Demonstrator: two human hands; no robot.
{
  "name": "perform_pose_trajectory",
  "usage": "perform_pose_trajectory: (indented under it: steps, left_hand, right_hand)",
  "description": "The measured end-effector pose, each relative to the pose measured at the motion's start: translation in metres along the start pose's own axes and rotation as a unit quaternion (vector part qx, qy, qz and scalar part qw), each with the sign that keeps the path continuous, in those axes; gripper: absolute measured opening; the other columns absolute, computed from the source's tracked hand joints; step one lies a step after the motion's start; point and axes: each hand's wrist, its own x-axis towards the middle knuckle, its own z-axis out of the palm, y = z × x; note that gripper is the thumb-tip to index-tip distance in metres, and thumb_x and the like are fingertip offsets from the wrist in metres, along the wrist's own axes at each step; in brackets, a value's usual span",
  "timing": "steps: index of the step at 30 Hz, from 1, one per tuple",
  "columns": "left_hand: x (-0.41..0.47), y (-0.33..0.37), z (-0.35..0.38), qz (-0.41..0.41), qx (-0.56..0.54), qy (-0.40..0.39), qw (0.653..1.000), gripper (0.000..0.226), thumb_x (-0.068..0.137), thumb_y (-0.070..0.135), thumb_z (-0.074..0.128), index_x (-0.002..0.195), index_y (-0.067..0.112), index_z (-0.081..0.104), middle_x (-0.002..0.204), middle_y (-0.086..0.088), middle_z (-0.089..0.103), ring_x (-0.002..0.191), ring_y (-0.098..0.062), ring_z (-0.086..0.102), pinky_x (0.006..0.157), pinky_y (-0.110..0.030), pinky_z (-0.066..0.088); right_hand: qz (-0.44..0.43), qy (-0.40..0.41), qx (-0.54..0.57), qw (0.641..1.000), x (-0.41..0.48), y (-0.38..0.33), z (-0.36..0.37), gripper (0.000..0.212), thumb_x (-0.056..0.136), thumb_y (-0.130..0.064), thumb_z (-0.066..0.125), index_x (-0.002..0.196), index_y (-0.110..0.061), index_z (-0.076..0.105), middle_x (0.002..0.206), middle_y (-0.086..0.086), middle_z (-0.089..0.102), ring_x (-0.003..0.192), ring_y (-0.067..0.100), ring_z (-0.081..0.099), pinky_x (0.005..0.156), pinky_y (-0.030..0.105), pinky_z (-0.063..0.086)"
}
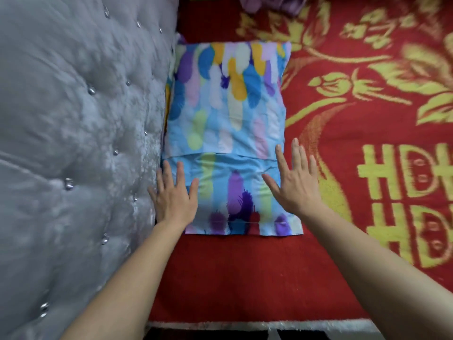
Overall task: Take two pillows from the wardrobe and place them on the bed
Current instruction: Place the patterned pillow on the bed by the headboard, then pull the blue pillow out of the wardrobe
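Pillow: one, in a light-blue case printed with feather-like strokes of purple, yellow, white and green. It lies flat on the bed, long axis running away from the camera, its near end an open flap edge and its far end toward the top of the view. Its left long side sits tight against the headboard. A fold line crosses the case roughly two-thirds of the way down.

Left hand: palm down, fingers spread apart, resting at the pillow's near left edge where it meets the headboard.

Right hand: palm down, fingers fanned apart, at the pillow's near right edge (whether it presses the fabric or hovers just above cannot be told). Neither hand grips anything.

Surface: red blanket with a yellow floral pattern and block lettering, covering the bed; a white fringed border runs along its near edge.

Surroundings: grey tufted headboard with shiny buttons fills the left side. Purple fabric, partly cut off, lies at the top edge, well apart from the pillow.
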Motion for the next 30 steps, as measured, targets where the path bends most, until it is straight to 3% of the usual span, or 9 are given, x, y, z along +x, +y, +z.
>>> perform_pose_trajectory:
  steps: [3, 6, 10, 15, 20, 25, 30]
  left_hand:
    - [0.0, 0.028, -0.092, 0.064, 0.016, 0.068, 0.995, 0.071, 0.094, 0.062, 0.013, 0.154, 0.025, 0.013, 0.163, -0.012, 0.008, 0.148, -0.033, 0.008, 0.113, -0.065, 0.015]
    - [-0.009, 0.06, -0.192, 0.115, 0.031, 0.163, 0.979, 0.067, 0.097, 0.057, 0.02, 0.153, 0.022, 0.018, 0.162, -0.016, 0.012, 0.147, -0.036, 0.012, 0.112, -0.066, 0.016]
    - [-0.055, 0.103, -0.307, 0.145, 0.058, 0.261, 0.953, 0.064, 0.097, 0.052, 0.031, 0.151, 0.018, 0.026, 0.159, -0.021, 0.019, 0.146, -0.039, 0.018, 0.11, -0.067, 0.018]
    - [-0.127, 0.147, -0.41, 0.154, 0.119, 0.393, 0.899, 0.062, 0.099, 0.05, 0.032, 0.152, 0.02, 0.022, 0.161, -0.018, 0.015, 0.147, -0.037, 0.015, 0.112, -0.065, 0.016]
    - [-0.223, 0.201, -0.409, 0.066, 0.104, 0.461, 0.879, 0.062, 0.099, 0.051, 0.031, 0.153, 0.024, 0.018, 0.161, -0.017, 0.012, 0.148, -0.035, 0.012, 0.114, -0.062, 0.014]
    - [-0.316, 0.248, -0.386, 0.005, 0.135, 0.41, 0.902, 0.064, 0.098, 0.051, 0.028, 0.154, 0.021, 0.018, 0.162, -0.017, 0.007, 0.148, -0.036, 0.008, 0.114, -0.065, 0.012]
    - [-0.395, 0.26, -0.401, -0.041, 0.166, 0.427, 0.888, 0.064, 0.098, 0.052, 0.027, 0.154, 0.023, 0.012, 0.162, -0.017, 0.005, 0.149, -0.035, 0.005, 0.115, -0.064, 0.009]
  right_hand:
    - [-0.024, 0.071, 0.005, 0.997, 0.009, -0.007, -0.094, 0.078, 0.095, -0.063, 0.035, 0.158, -0.021, 0.012, 0.164, 0.022, 0.007, 0.151, 0.038, 0.013, 0.12, 0.055, 0.014]
    - [-0.063, 0.154, 0.013, 0.986, 0.014, -0.01, -0.191, 0.08, 0.095, -0.062, 0.039, 0.158, -0.021, 0.01, 0.164, 0.022, 0.006, 0.152, 0.037, 0.009, 0.121, 0.054, 0.011]
    - [-0.126, 0.256, -0.002, 0.958, 0.006, -0.001, -0.313, 0.082, 0.093, -0.062, 0.041, 0.158, -0.021, 0.013, 0.164, 0.022, 0.008, 0.151, 0.036, 0.013, 0.122, 0.053, 0.013]
    - [-0.161, 0.368, 0.05, 0.914, -0.017, 0.036, -0.432, 0.08, 0.094, -0.06, 0.04, 0.158, -0.019, 0.013, 0.164, 0.022, 0.008, 0.151, 0.036, 0.015, 0.122, 0.053, 0.013]
    - [-0.237, 0.389, 0.088, 0.886, -0.055, 0.097, -0.467, 0.08, 0.096, -0.062, 0.036, 0.158, -0.02, 0.009, 0.164, 0.022, 0.005, 0.151, 0.036, 0.011, 0.123, 0.053, 0.01]
    - [-0.284, 0.355, 0.107, 0.884, -0.094, 0.129, -0.476, 0.082, 0.095, -0.06, 0.041, 0.158, -0.019, 0.008, 0.164, 0.021, 0.003, 0.152, 0.036, 0.01, 0.123, 0.054, 0.009]
    - [-0.359, 0.35, 0.116, 0.857, -0.145, 0.12, -0.485, 0.082, 0.095, -0.06, 0.041, 0.158, -0.019, 0.008, 0.165, 0.02, 0.003, 0.152, 0.034, 0.009, 0.123, 0.054, 0.01]
